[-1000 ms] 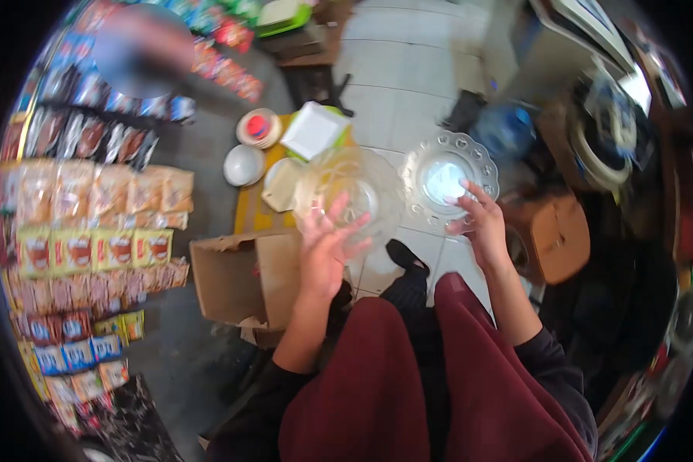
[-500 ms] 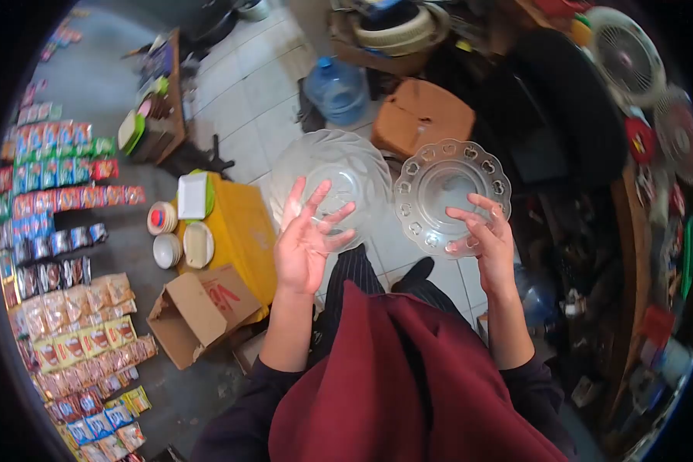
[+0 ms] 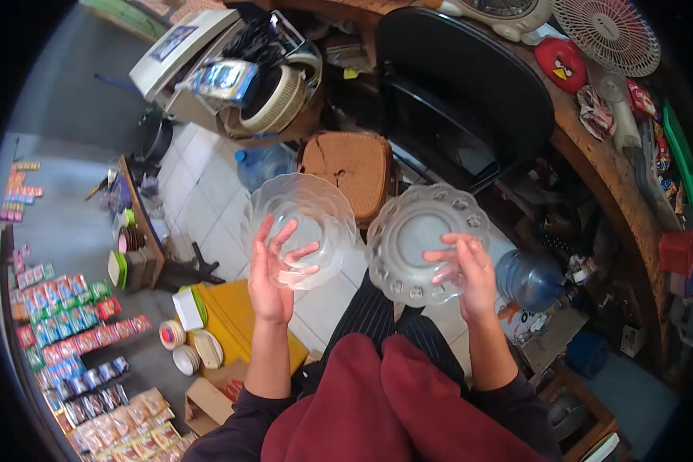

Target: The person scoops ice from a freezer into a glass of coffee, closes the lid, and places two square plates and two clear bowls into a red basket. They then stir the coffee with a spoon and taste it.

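Note:
My left hand (image 3: 272,292) holds a clear glass bowl (image 3: 316,204) with a wavy, swirled rim. Its fingers are spread against the bowl's near left side and seem to show through the glass. In my right hand (image 3: 473,286) is a clear glass plate (image 3: 416,219) with a scalloped edge and a ring of cut-out shapes. Those fingers lie at the plate's lower right; the thumb's grip is not clear to me. Both dishes are up in front of my body, side by side with a small gap between them.
Beyond the dishes stand a brown woven stool (image 3: 346,165), a blue water jug (image 3: 262,165) and a black chair (image 3: 470,100). A wooden counter (image 3: 593,173) curves along the right. At left are a yellow table (image 3: 239,308), a cardboard box (image 3: 208,404) and hanging sachets (image 3: 92,339).
My view has turned right, bringing the chair and counter further in. The hands still hold both dishes, which appear lower and slightly left in view.

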Available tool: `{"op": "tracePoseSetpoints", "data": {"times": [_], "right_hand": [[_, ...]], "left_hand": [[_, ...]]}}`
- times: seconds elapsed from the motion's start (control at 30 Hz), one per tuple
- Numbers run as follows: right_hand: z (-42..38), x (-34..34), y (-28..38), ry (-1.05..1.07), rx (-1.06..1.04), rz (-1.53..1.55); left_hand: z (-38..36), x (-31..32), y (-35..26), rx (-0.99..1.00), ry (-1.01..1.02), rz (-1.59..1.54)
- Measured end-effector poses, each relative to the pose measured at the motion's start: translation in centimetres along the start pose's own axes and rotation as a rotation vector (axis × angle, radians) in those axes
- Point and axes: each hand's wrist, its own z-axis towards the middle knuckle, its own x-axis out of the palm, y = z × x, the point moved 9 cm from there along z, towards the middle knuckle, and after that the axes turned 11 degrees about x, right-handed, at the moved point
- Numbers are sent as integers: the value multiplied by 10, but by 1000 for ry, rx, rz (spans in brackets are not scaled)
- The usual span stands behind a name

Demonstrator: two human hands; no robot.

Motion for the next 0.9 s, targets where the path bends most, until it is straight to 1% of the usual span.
{"op": "tracePoseSetpoints", "data": {"times": [0.07,0.1,0.13,0.2,0.27,0.33,0.4,0.47,0.5,0.53,0.6,0.63,0.67,0.73,0.77,0.8,0.83,0.87,0.9], "right_hand": [[22,7,9,7,-70,-19],[32,12,23,-84,-187,-121],[46,17,31,-95,-198,-112],[74,36,59,-129,-316,-368],[110,53,71,-143,-314,-342],[157,65,69,-101,-235,-201],[195,81,77,-75,-225,-190],[223,102,85,32,-102,156],[234,107,96,77,-135,172],[244,111,104,76,-138,179],[253,118,135,46,-337,186],[260,119,146,-5,-406,163],[269,122,153,-5,-411,164],[286,128,170,-36,-404,77],[296,136,170,72,-161,98],[300,137,184,71,-160,98],[303,137,202,47,-223,34],[304,137,221,22,-287,-30],[299,139,242,-55,-394,-124]], "left_hand": [[31,11,12,-14,44,10],[46,18,23,-60,87,-6],[63,26,34,-107,131,-21],[101,39,46,-119,173,-34],[134,56,52,-186,251,-44],[172,64,50,-193,280,-63],[211,72,46,-109,334,-43],[247,76,47,-109,352,-51],[263,79,46,-113,366,-61],[278,81,46,-114,371,-56],[302,92,46,-163,434,-117],[314,99,42,-142,417,-97],[327,104,39,-139,421,-97],[352,120,31,-115,517,-74],[366,127,28,-114,570,-29],[379,136,24,-136,649,-43],[401,140,12,-21,628,187],[428,149,-3,191,662,293],[457,152,-20,298,545,365]]}}
